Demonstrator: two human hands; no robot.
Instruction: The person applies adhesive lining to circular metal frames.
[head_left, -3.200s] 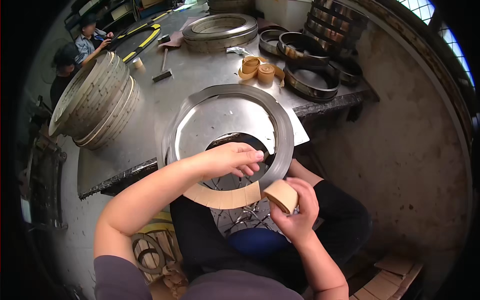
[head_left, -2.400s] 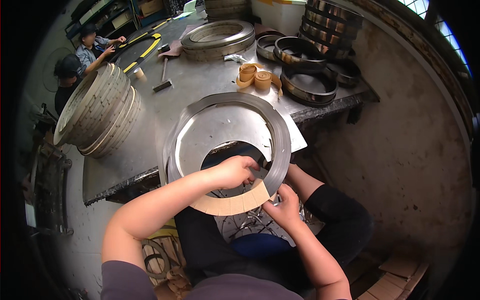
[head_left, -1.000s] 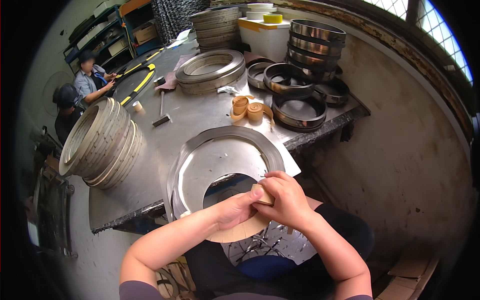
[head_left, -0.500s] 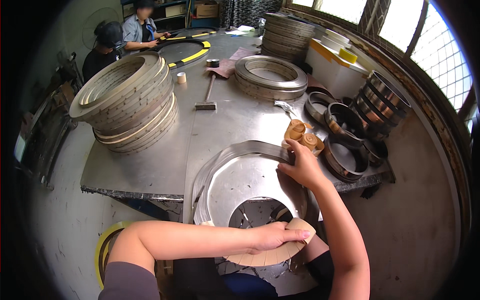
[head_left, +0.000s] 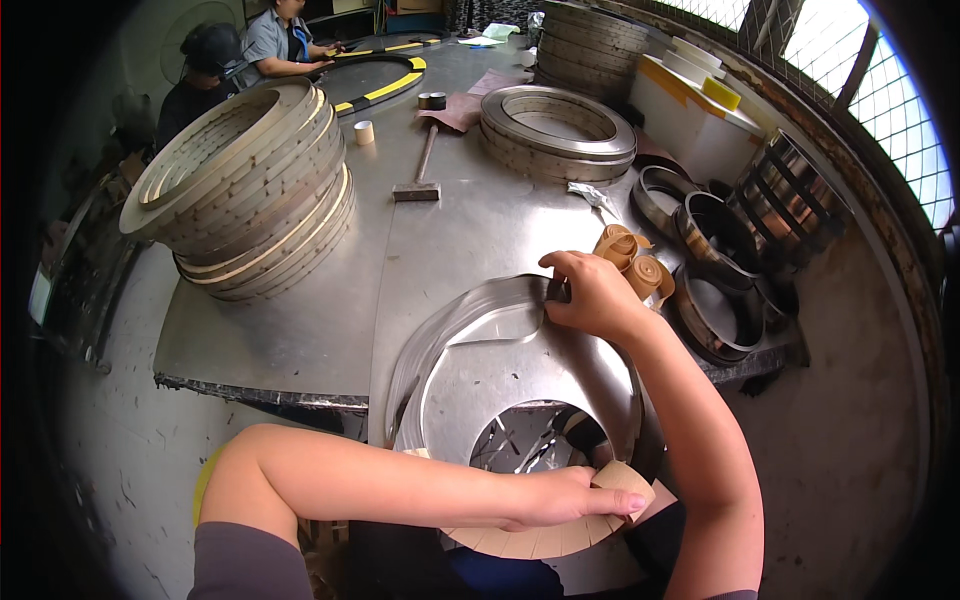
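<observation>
A large ring of thin coiled metal strip (head_left: 415, 370) lies in front of me over the table edge, around a flat metal plate with a round hole. Overlapping tan tape (head_left: 540, 540) wraps its near side. My left hand (head_left: 565, 497) reaches across the ring and is closed on a tan tape roll (head_left: 622, 482), thumb on top, by the ring's near right side. At the far right of the ring, my right hand (head_left: 600, 295) has its fingers curled over the strip's edge. An inner layer of strip bows inward beside it.
Tan rolls (head_left: 648, 275) stand beside my right hand, with dark metal rings (head_left: 715, 310) to their right. A leaning stack of large rings (head_left: 250, 200) stands at left. A hammer (head_left: 417, 190) lies mid-table. Two people work at the far left near a black-and-yellow ring (head_left: 385, 92).
My right hand has moved along the ring toward its far side, and its fingers have curled over the edge. The inner strip now bows inward there. The left hand keeps its hold; the view has shifted.
</observation>
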